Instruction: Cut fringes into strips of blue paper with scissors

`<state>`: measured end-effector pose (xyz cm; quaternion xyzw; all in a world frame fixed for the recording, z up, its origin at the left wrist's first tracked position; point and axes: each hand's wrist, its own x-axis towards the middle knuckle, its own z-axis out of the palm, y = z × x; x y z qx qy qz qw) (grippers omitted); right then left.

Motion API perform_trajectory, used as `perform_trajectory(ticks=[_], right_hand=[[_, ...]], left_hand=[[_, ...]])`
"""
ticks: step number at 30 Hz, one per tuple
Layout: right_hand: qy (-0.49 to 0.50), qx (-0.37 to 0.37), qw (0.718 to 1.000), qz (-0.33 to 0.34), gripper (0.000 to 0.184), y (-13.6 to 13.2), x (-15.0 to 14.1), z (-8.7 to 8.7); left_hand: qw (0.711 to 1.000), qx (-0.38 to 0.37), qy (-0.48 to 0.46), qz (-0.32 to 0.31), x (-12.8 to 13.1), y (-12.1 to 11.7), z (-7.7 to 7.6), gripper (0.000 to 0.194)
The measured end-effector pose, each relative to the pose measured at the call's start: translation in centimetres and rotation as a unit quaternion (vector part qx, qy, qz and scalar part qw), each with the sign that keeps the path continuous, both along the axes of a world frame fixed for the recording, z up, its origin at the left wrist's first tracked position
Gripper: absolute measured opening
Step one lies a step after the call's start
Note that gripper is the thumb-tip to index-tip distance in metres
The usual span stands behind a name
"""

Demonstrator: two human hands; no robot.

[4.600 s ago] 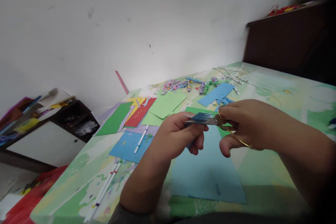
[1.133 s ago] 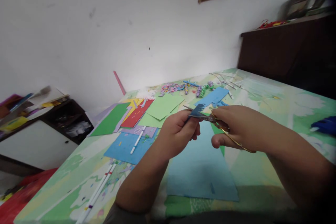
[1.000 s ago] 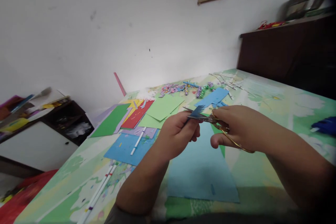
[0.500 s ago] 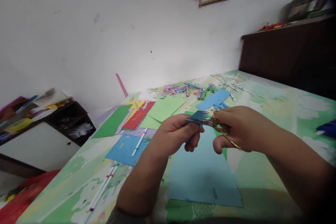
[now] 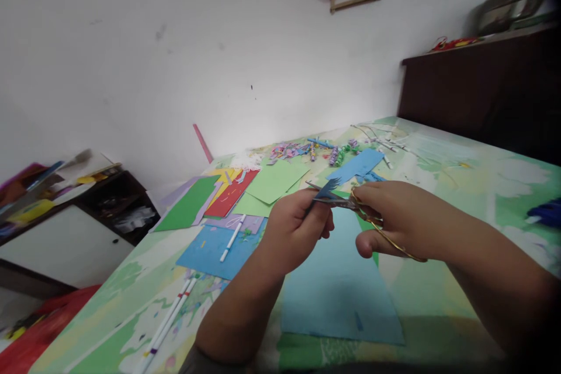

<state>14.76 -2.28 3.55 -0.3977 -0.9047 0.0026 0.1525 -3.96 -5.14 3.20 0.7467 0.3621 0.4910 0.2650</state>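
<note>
My left hand [image 5: 298,225] pinches a small blue paper piece [image 5: 326,189] whose far end is cut into a fringe. Through the gold handles of a pair of scissors [image 5: 370,219] go the fingers of my right hand [image 5: 394,216]. The scissor blades are parted, with the fringed paper between them, close to my left fingertips. Below both hands a large light-blue sheet [image 5: 337,292] lies on the table, a small blue scrap on its near part. Beyond the hands rests another blue paper piece [image 5: 357,166].
Green paper [image 5: 188,204], red paper [image 5: 232,193], light-green sheets [image 5: 278,178] and a blue sheet [image 5: 205,251] cover the table's left side. White sticks [image 5: 169,321] lie near the front left. Paper scraps [image 5: 287,152] and coiled strips [image 5: 335,156] are at the back.
The blue paper has turned in my left hand, showing narrower and more edge-on. The scissor blades have opened wider around it, and my left hand has rotated slightly.
</note>
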Motion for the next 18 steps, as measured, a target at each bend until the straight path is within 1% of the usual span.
perform_trajectory(ticks=[8, 12, 15, 18], right_hand=[[-0.004, 0.002, 1.0, -0.013, 0.05, -0.17, -0.24, 0.03], [-0.009, 0.002, 1.0, -0.025, 0.054, -0.14, -0.35, 0.01], [-0.018, 0.02, 0.999, -0.037, 0.058, -0.13, -0.4, -0.04], [-0.033, 0.038, 0.998, -0.047, 0.062, -0.11, -0.44, -0.04]], left_hand=[[0.998, 0.037, 0.047, 0.02, -0.11, 0.02, 0.26, 0.031], [0.997, 0.032, 0.064, 0.026, -0.38, 0.05, 0.55, 0.03], [0.999, -0.012, 0.049, 0.004, -0.43, 0.04, 0.84, 0.028], [0.995, -0.098, -0.011, -0.029, -0.42, 0.06, 0.97, 0.02]])
